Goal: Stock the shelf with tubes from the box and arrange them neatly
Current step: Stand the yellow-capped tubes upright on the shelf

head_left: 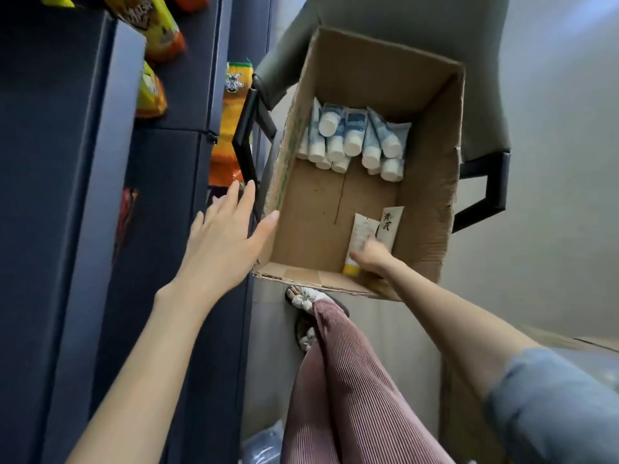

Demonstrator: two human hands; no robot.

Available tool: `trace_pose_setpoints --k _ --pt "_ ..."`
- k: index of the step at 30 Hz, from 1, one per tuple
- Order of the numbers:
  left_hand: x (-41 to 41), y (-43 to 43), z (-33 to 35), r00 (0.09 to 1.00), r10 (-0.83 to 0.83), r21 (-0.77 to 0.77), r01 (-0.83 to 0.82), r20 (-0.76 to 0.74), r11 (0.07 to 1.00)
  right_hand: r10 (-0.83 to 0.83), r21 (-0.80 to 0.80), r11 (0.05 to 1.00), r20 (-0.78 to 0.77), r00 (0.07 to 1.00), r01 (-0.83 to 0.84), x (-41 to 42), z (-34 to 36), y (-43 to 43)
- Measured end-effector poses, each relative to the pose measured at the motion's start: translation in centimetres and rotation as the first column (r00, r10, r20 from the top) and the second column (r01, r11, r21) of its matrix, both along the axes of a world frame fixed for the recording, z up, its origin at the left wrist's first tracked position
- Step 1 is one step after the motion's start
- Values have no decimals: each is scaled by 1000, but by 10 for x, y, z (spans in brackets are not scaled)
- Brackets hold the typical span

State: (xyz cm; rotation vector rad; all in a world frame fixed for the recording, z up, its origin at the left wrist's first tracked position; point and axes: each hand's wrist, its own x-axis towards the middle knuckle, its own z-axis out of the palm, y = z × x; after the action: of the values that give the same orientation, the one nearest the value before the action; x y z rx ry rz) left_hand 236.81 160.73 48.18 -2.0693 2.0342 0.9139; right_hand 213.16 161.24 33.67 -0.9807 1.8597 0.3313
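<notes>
An open cardboard box [432, 182] rests on a grey chair. Several blue-and-white tubes with white caps [355, 139] lie piled at its far end. Near the front right corner lie a cream tube with a yellow cap [360, 236] and a cream tube with dark lettering [392, 222]. My right hand [371, 256] reaches into the box and its fingers curl over the yellow-capped tube. My left hand [227, 236] hovers with fingers spread beside the box's left wall, holding nothing. The dark shelf unit [83, 162] stands to the left.
Yellow and orange snack bags [152, 28] hang on the shelf unit, with more [231, 128] between shelf and chair. The grey chair [485, 95] has black armrests [249, 135]. My leg in ribbed pink trousers [351, 380] and a slippered foot [301, 299] are below the box.
</notes>
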Motion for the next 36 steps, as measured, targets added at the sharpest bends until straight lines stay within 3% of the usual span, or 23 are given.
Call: trace_pose_setpoints --k 5,13,16,21,25,30,32,36 --pt "-2 4 -13 1000 19 21 -18 -24 1000 -34 62 997 -55 998 37 3 -31 0" --pt "-12 10 -26 996 58 56 -54 -69 997 -84 -13 996 -114 990 83 5 -59 -2" --pt "-19 11 -25 992 70 43 -65 -107 997 -110 -6 994 -10 994 110 6 -64 -5" --pt "-26 7 -19 978 121 8 -121 -169 993 -317 -21 943 235 919 331 8 -46 -15" --pt "-35 0 -14 938 194 -7 -205 -288 979 -387 -51 881 498 776 471 9 -7 -19" --pt "-51 -8 -16 867 288 19 -307 -407 952 -349 0 841 764 543 540 11 60 -11" --pt "-58 -11 -18 839 312 26 -336 -447 941 -298 -61 836 784 545 545 15 79 -5" --pt "-68 -15 -20 760 334 24 -387 -558 922 -207 -264 784 742 637 561 29 95 3"
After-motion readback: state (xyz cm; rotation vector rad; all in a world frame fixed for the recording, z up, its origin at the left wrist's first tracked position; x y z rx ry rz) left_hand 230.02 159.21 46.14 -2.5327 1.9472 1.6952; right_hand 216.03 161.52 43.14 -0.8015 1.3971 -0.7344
